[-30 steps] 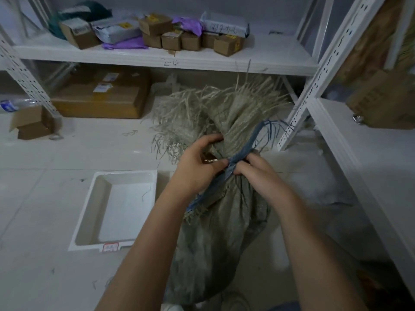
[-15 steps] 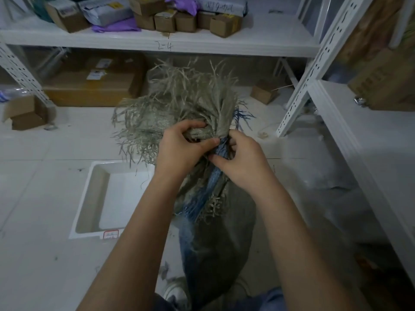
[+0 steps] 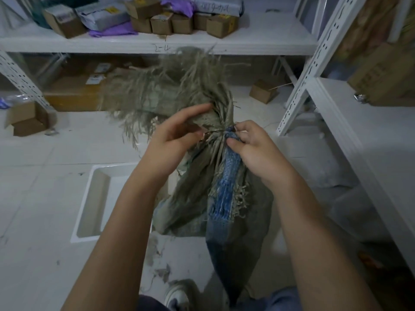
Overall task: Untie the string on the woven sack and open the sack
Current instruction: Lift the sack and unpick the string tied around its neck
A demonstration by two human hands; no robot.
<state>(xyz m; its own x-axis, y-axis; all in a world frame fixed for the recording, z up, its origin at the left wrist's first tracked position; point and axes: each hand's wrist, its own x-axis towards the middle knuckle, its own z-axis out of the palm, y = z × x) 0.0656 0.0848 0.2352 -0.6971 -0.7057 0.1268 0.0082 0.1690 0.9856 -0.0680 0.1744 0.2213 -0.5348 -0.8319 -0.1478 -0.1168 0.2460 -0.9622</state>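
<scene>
While white shelving (image 3: 235, 44) lines the far and right sides, the woven sack (image 3: 197, 194) hangs upright over the floor, neck bunched. Left hand (image 3: 173, 140) pinches its frayed neck; right hand (image 3: 256, 149) grasps the blue string (image 3: 231, 158) there.

We cannot make out the string itself: where the woven sack (image 3: 197, 185) is bunched, the left hand (image 3: 173, 140) and right hand (image 3: 253, 149) cover the tie. The sack's frayed top (image 3: 170, 86) is blurred. Its lower end is hidden behind our knees at the bottom edge. The white tray (image 3: 94, 198) on the floor is partly covered by the left forearm. Labels on the shelf boxes (image 3: 179, 23) are too small to read.
</scene>
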